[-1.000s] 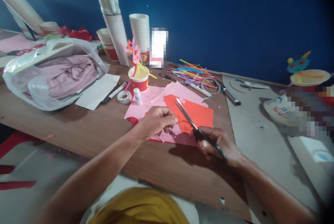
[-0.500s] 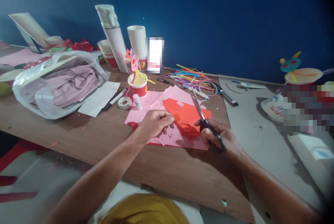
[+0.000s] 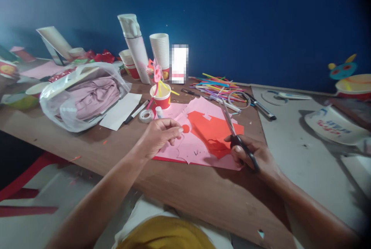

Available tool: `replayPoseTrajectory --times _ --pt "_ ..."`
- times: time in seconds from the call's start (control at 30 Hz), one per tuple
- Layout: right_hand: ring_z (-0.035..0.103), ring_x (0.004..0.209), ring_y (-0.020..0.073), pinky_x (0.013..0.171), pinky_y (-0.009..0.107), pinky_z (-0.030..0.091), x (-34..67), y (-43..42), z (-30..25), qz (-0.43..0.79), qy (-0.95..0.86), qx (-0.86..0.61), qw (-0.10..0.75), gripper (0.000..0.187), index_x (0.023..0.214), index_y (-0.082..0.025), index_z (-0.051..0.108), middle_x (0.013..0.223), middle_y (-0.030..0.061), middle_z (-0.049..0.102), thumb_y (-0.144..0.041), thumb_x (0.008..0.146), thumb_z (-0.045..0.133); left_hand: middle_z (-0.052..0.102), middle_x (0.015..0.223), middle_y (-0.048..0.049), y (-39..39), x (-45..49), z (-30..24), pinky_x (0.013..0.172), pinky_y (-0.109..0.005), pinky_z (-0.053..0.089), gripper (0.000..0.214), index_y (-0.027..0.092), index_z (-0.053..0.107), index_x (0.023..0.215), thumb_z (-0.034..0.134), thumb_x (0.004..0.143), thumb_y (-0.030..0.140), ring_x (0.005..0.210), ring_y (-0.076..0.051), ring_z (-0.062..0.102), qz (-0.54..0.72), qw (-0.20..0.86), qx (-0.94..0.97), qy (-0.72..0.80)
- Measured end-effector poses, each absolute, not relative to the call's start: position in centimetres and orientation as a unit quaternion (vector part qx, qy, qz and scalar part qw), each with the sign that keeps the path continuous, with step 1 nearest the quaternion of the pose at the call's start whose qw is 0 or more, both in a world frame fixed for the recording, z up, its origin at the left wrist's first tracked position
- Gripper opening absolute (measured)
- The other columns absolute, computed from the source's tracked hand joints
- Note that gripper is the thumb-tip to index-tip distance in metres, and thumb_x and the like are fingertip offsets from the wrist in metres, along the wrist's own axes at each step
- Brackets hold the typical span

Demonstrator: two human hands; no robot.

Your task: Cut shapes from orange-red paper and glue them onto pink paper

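Between the thumb and forefinger of my left hand (image 3: 164, 135) is a small orange paper circle (image 3: 186, 128), held above pink paper. My right hand (image 3: 251, 151) grips black-handled scissors (image 3: 242, 146), fingers in the handles, blades pointing up and away. Under both hands lies the pink paper (image 3: 203, 159), with a cut orange sheet (image 3: 214, 131) on top. Just beyond my left hand stand a white glue stick (image 3: 159, 112) and a roll of tape (image 3: 146, 116). A red and white paper cup (image 3: 160, 98) with a pink paper face on it stands behind them.
A plastic bag (image 3: 52, 104) with pink cloth sits at left, beside a white card (image 3: 120, 113). Stacked cups (image 3: 160, 50), a tall bottle (image 3: 136, 55) and colourful pipe cleaners (image 3: 216, 85) line the back. A cutter (image 3: 262, 109) lies right. Part of another person's hand (image 3: 13, 75) shows far left.
The view has swung a little left. My left hand has shifted left relative to the orange sheet with the paper circle, which now shows against the pink paper. The scissors stay in my right hand.
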State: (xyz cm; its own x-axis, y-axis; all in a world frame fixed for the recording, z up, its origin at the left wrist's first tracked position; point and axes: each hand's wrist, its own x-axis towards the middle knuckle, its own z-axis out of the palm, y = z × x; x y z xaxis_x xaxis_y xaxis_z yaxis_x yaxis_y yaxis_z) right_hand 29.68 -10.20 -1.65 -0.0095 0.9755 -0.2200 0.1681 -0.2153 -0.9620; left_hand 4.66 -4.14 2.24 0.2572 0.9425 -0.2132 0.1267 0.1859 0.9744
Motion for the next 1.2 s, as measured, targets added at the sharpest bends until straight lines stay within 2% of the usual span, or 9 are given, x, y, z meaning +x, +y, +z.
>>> replayPoseTrajectory --times 0.23,0.43,0.57,0.7,0.9,1.03,1.2 --pt "0.051 0.044 0.0115 0.039 0.022 0.044 29.9 -10.2 -2.9 0.466 -0.493 -0.601 0.423 0.047 0.100 -0.015 0.058 0.056 -0.0010 0.052 -0.051 0.069 0.064 0.047 0.048 0.0052 -3.5 0.6 1.5 0.047 -0.019 0.036 0.012 0.015 0.060 0.067 0.063 0.070 0.026 0.044 -0.005 0.043 0.307 0.526 0.580 0.541" --pt "0.050 0.044 0.0110 0.038 0.022 0.042 30.0 -10.1 -3.4 0.415 -0.553 -0.616 0.378 0.043 0.102 -0.016 0.060 0.062 0.0007 0.059 -0.042 0.069 0.067 0.054 0.056 0.0020 -4.0 1.8 1.0 0.047 -0.019 0.031 0.012 0.014 0.060 0.065 0.056 0.073 0.022 0.048 -0.006 0.042 0.229 0.509 0.638 0.531" --pt "0.058 0.056 0.0162 0.045 0.024 0.045 30.3 -10.0 -3.4 0.359 -0.598 -0.623 0.354 0.038 0.101 -0.016 0.062 0.069 0.0033 0.063 -0.038 0.070 0.065 0.057 0.059 0.0002 -4.0 3.1 1.1 0.050 -0.020 0.032 0.011 0.013 0.061 0.065 0.054 0.070 0.018 0.051 -0.007 0.043 0.181 0.498 0.671 0.519" --pt "0.061 0.064 0.0191 0.054 0.025 0.048 30.4 -9.8 -3.3 0.327 -0.630 -0.614 0.344 0.033 0.098 -0.016 0.063 0.075 0.0041 0.067 -0.035 0.071 0.064 0.058 0.062 -0.0008 -3.6 3.5 1.0 0.049 -0.020 0.032 0.010 0.013 0.061 0.065 0.053 0.068 0.017 0.054 -0.009 0.045 0.180 0.478 0.687 0.517" --pt "0.059 0.055 0.0163 0.050 0.024 0.046 30.0 -9.7 -2.7 0.270 -0.642 -0.636 0.332 0.031 0.095 -0.015 0.065 0.066 0.0013 0.066 -0.038 0.074 0.058 0.053 0.059 0.0009 -2.6 3.9 1.0 0.052 -0.020 0.033 0.006 0.014 0.054 0.062 0.051 0.066 0.016 0.056 -0.010 0.045 0.165 0.465 0.714 0.497" --pt "0.061 0.055 0.0172 0.049 0.024 0.047 30.0 -9.8 -2.8 0.258 -0.641 -0.641 0.335 0.034 0.093 -0.015 0.066 0.060 0.0003 0.065 -0.040 0.074 0.057 0.051 0.059 0.0017 -2.1 3.3 1.0 0.052 -0.020 0.033 0.010 0.014 0.052 0.063 0.049 0.071 0.019 0.056 -0.009 0.044 0.200 0.437 0.715 0.509" --pt "0.068 0.068 0.0212 0.056 0.023 0.053 30.7 -9.5 -3.8 0.288 -0.652 -0.618 0.332 0.033 0.098 -0.017 0.065 0.080 0.0045 0.072 -0.040 0.074 0.059 0.050 0.061 0.0026 -2.2 1.0 1.6 0.057 -0.021 0.036 0.012 0.015 0.050 0.062 0.050 0.072 0.020 0.059 -0.010 0.045 0.248 0.407 0.691 0.543"
